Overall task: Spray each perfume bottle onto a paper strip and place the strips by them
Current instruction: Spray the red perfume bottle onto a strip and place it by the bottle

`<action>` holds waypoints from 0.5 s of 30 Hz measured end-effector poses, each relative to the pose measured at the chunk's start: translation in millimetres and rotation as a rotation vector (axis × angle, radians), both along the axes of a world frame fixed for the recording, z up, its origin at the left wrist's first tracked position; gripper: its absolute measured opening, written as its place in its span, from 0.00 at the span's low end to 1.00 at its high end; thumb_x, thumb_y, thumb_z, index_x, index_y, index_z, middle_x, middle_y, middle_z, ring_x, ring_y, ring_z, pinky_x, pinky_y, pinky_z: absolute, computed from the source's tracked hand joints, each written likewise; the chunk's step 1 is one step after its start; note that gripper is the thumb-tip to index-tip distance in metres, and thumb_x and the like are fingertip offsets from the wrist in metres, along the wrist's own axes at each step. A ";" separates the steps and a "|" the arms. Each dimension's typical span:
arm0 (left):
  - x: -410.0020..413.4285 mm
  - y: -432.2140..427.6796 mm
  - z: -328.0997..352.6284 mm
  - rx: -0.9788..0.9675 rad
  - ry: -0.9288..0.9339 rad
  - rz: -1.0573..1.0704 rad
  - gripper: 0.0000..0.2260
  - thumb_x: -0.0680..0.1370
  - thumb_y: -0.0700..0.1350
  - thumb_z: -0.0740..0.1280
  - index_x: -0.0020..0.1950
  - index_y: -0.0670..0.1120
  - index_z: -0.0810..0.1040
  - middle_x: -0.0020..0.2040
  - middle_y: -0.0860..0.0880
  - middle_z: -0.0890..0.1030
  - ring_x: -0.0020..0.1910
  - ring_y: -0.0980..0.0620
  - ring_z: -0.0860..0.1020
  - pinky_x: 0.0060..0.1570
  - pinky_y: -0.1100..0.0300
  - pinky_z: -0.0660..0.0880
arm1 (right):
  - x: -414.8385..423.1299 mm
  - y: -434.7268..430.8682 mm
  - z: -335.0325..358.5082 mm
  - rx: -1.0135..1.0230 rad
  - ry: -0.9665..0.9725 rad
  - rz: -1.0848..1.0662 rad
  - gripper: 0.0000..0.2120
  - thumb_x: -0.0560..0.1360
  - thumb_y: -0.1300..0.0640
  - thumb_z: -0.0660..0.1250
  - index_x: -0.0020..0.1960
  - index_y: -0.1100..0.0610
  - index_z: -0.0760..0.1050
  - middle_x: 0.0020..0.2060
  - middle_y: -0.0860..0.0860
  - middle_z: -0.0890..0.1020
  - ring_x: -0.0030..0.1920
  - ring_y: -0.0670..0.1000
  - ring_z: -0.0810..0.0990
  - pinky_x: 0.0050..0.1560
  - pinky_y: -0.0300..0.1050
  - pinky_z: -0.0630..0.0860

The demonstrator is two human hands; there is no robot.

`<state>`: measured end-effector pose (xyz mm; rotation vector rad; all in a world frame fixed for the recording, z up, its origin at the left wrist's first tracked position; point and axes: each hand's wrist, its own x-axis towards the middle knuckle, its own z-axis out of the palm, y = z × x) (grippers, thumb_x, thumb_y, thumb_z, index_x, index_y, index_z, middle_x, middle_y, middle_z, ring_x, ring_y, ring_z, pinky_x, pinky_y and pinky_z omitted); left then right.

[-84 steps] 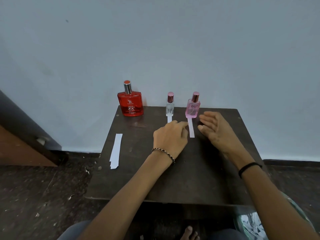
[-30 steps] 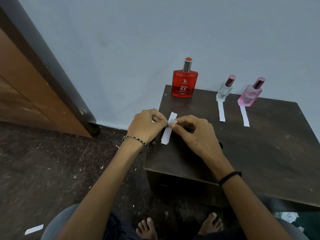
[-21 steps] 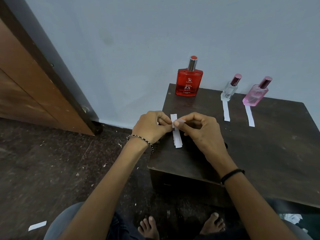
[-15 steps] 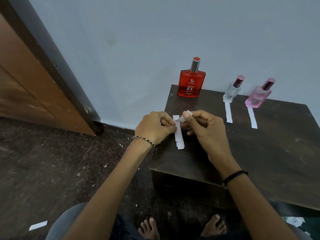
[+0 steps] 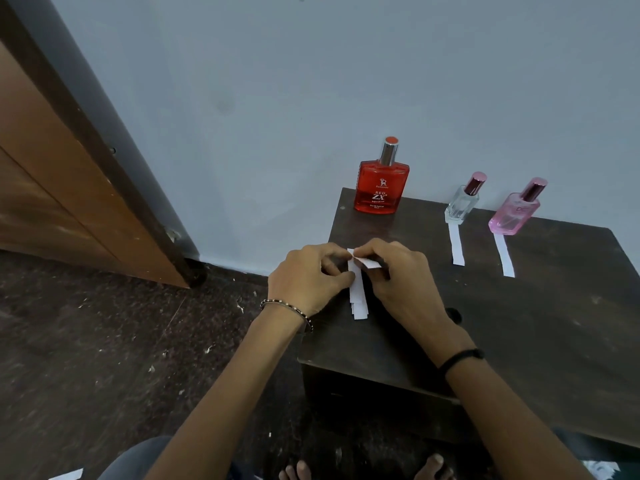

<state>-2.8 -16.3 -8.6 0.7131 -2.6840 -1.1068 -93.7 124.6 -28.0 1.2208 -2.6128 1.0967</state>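
Three perfume bottles stand along the back of a dark wooden table [image 5: 519, 334]: a red bottle [image 5: 381, 187], a small clear bottle [image 5: 462, 202] and a pink bottle [image 5: 514, 213]. One white strip [image 5: 457, 245] lies in front of the clear bottle and another strip [image 5: 504, 256] in front of the pink one. Near the table's left edge my left hand [image 5: 308, 277] pinches a small stack of white paper strips [image 5: 357, 296]. My right hand [image 5: 398, 275] pinches the top strip, peeled to the right at its upper end.
A pale blue wall rises right behind the table. A brown wooden door [image 5: 59, 188] with a dark frame stands at the left. The dark floor [image 5: 104, 358] carries paper scraps, and my bare feet [image 5: 360, 471] show below the table's front edge.
My hands left the strip by the pink bottle and picked up the stack at the table's left edge. In the last second my right hand has peeled the top strip's end rightward.
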 end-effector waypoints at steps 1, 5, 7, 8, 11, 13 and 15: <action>0.4 1.0 1.2 -0.050 -0.015 -0.016 0.13 0.75 0.54 0.71 0.59 0.61 0.81 0.37 0.59 0.83 0.39 0.61 0.75 0.34 0.63 0.68 | -1.3 0.3 0.1 0.001 -0.014 -0.007 0.12 0.73 0.70 0.69 0.52 0.56 0.82 0.44 0.54 0.85 0.44 0.53 0.82 0.45 0.53 0.80; 1.9 10.0 4.2 -0.360 -0.079 -0.080 0.14 0.79 0.58 0.62 0.64 0.64 0.77 0.43 0.56 0.74 0.45 0.51 0.77 0.38 0.60 0.68 | -4.5 -1.8 2.7 -0.040 -0.031 -0.003 0.13 0.72 0.71 0.69 0.50 0.56 0.81 0.43 0.49 0.86 0.45 0.50 0.84 0.45 0.52 0.81; 2.7 15.4 5.8 -0.504 -0.097 -0.101 0.15 0.81 0.58 0.57 0.66 0.63 0.76 0.45 0.54 0.72 0.44 0.47 0.79 0.36 0.58 0.66 | -5.8 -4.0 5.4 -0.053 -0.043 -0.023 0.12 0.72 0.71 0.69 0.49 0.55 0.81 0.43 0.47 0.86 0.44 0.46 0.84 0.46 0.44 0.81; 2.7 17.9 6.9 -0.553 -0.098 -0.104 0.16 0.82 0.58 0.56 0.66 0.62 0.76 0.45 0.53 0.73 0.43 0.46 0.80 0.35 0.59 0.65 | -6.7 -4.6 6.6 -0.053 -0.057 -0.040 0.12 0.73 0.70 0.70 0.48 0.55 0.81 0.43 0.46 0.86 0.44 0.43 0.84 0.46 0.40 0.80; 2.9 24.4 9.3 -0.649 -0.090 -0.082 0.16 0.83 0.56 0.54 0.63 0.57 0.78 0.47 0.50 0.77 0.41 0.44 0.81 0.31 0.60 0.59 | -8.4 -4.4 9.0 -0.062 -0.124 -0.079 0.09 0.74 0.66 0.71 0.48 0.53 0.81 0.41 0.41 0.85 0.44 0.38 0.83 0.46 0.31 0.78; 2.0 28.5 10.8 -0.690 -0.096 -0.074 0.15 0.82 0.54 0.55 0.61 0.54 0.79 0.48 0.49 0.78 0.41 0.43 0.81 0.28 0.60 0.54 | -9.4 -2.3 9.6 -0.111 -0.200 -0.111 0.07 0.75 0.64 0.72 0.47 0.53 0.80 0.41 0.39 0.84 0.45 0.35 0.83 0.48 0.30 0.78; 0.6 31.9 11.9 -0.727 -0.126 -0.089 0.14 0.82 0.53 0.56 0.59 0.52 0.79 0.50 0.49 0.77 0.42 0.43 0.81 0.28 0.60 0.51 | -10.9 1.6 11.6 -0.195 -0.313 -0.151 0.04 0.77 0.61 0.71 0.48 0.53 0.79 0.44 0.42 0.85 0.46 0.39 0.85 0.50 0.37 0.82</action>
